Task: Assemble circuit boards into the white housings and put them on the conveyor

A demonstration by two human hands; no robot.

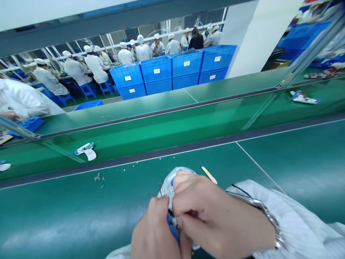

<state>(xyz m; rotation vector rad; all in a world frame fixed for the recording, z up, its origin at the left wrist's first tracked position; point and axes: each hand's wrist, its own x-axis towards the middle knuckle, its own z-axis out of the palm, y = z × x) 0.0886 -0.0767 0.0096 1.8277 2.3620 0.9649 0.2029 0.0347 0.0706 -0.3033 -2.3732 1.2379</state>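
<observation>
Right hand (207, 210): nearest the camera; fingers curled in, thumb and forefinger pressed together at a small pale part (175, 222); cannot tell what, if anything, lies between the tips.
Left hand (155, 228): meets the right hand at its 9 o'clock; thumb and fingers pinching a blue piece (173, 230).
Blue piece: between the two hands, mostly hidden by fingers; fine wire (160, 190) upright beyond the left thumb.
Step in hand: judged to be close two-handed work on the blue piece; exact operation hidden.
Next move: seems to call for a firm left pinch and a small, controlled right fingertip motion, with the wire kept clear.
Translucent plastic (176, 171): 12 o'clock from the hands, just past the right knuckles; form cannot be told.
Pale-handled tool (209, 174): 1 o'clock, dark tip pointing away; lying free near the right hand.
Small metal bits (98, 177): 10 o'clock, loose cluster, well apart from the hands.
Gun-shaped parts: one at 10 o'clock (87, 151), one at 2 o'clock (305, 98), both beyond the dark strip.
Blue bins (157, 70): 12 o'clock, far back, stacked, labelled.
</observation>
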